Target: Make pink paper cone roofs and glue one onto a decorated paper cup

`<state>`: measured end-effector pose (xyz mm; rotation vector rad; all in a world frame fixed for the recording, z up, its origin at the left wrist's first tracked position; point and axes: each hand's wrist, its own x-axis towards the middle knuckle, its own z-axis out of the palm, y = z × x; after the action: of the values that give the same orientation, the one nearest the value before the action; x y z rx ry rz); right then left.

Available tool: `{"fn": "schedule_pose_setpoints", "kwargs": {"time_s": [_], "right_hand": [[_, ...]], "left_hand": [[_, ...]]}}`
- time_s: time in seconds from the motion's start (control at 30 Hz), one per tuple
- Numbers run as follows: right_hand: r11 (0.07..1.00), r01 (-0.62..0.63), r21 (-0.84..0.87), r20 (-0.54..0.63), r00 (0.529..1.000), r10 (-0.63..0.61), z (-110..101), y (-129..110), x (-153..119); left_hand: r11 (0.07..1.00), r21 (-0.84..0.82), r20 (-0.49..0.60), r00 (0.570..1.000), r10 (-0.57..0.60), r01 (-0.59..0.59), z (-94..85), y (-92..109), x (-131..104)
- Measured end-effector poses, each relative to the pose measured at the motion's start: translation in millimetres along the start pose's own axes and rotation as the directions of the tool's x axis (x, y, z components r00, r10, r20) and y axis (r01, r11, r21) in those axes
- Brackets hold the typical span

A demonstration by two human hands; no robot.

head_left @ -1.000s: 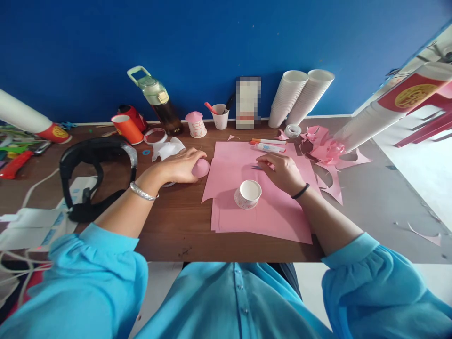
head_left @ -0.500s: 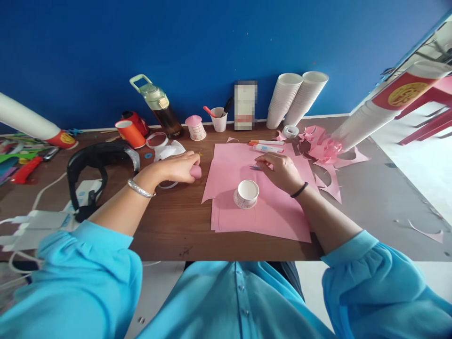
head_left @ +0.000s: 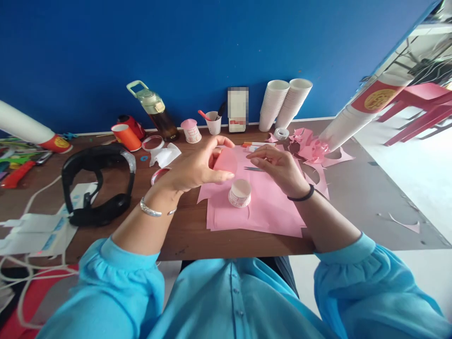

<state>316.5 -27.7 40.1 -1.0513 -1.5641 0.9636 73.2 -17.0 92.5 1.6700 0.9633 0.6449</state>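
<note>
Bottle (head_left: 158, 115) by the wall (head_left: 197, 56); black loop (head_left: 100, 214), perhaps a headset

Tight between the hands, roomier at the counter's (head_left: 360, 202) right end.
From here I see a narrow gap between the left hand (head_left: 205, 162) and right hand (head_left: 278, 165), a paper cup (head_left: 240, 195) standing just below. The bottle (head_left: 151, 103) and cup stacks (head_left: 272, 106) line the wall (head_left: 176, 42); a black headset (head_left: 115, 209) blocks the left.

I'm at a brown table (head_left: 187, 223), plain blue wall (head_left: 176, 42) at 12 o'clock, tabletop greying toward 3–4 o'clock, brightly lit pale floor (head_left: 423, 181) at 3, pink plastic stool (head_left: 422, 96) between 2 and 3.
</note>
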Motion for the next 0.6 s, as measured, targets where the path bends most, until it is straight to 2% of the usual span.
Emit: {"fn": "schedule_pose_setpoints", "kwargs": {"time_s": [0.1,0.17,0.3,0.4,0.6], "right_hand": [[0.999,-0.027,0.047,0.112,0.993,0.021,2,-24,-9],[0.99,-0.085,0.113,0.162,0.985,0.066,3,-31,-14],[0.966,-0.147,0.213,0.135,0.984,0.12,1,-26,-19],[0.963,-0.151,0.223,0.118,0.985,0.127,0,-24,-20],[0.95,-0.233,0.207,0.189,0.963,0.195,2,-24,-19]], "left_hand": [[0.997,0.069,0.075,0.997,0.025,-0.03,13.1,16,5],[0.984,0.176,0.086,0.996,0.005,-0.02,18.6,22,8],[0.943,0.332,0.055,0.998,-0.031,0.011,22.9,21,12],[0.959,0.284,0.055,0.998,-0.031,0.014,23.0,13,14],[0.999,0.012,0.099,0.994,-0.047,0.046,22.1,0,12]]}}
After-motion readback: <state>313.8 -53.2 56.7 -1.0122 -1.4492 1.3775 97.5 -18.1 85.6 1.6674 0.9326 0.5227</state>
